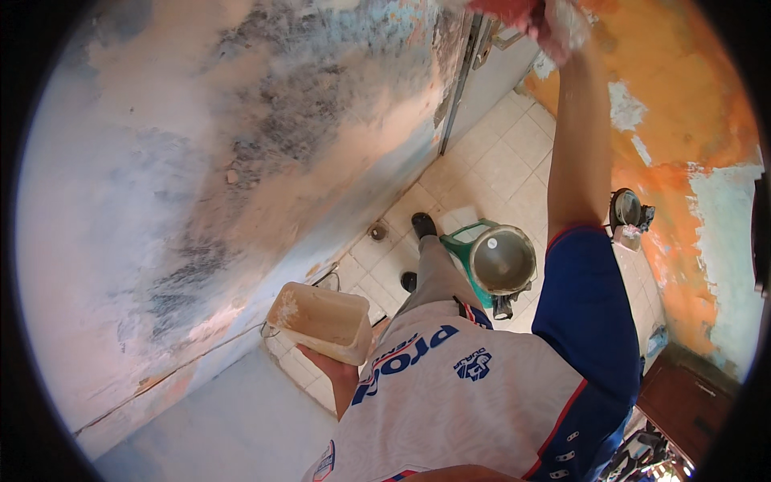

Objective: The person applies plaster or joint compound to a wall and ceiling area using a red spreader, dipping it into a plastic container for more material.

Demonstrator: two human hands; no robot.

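Note:
My left hand (329, 365) supports a beige rectangular plastic tub (349, 328) from below and the near side, close to the left wall. White residue coats part of the tub's inside. At the top of the view, my right hand (556, 34) is raised at the end of an outstretched arm, beside the corner by the door. It is smeared whitish and somewhat blurred. A red thing (510, 10) is in it, cut off by the upper edge, so its kind is not plain.
The left wall (265, 120) has dark and pale patches; the right wall (675, 88) has peeling orange paint. A bucket (503, 261) rests on a green plastic stool (462, 249) on the tiled floor. A smaller container (626, 207) stands by the right wall; brown furniture (683, 398) is behind it.

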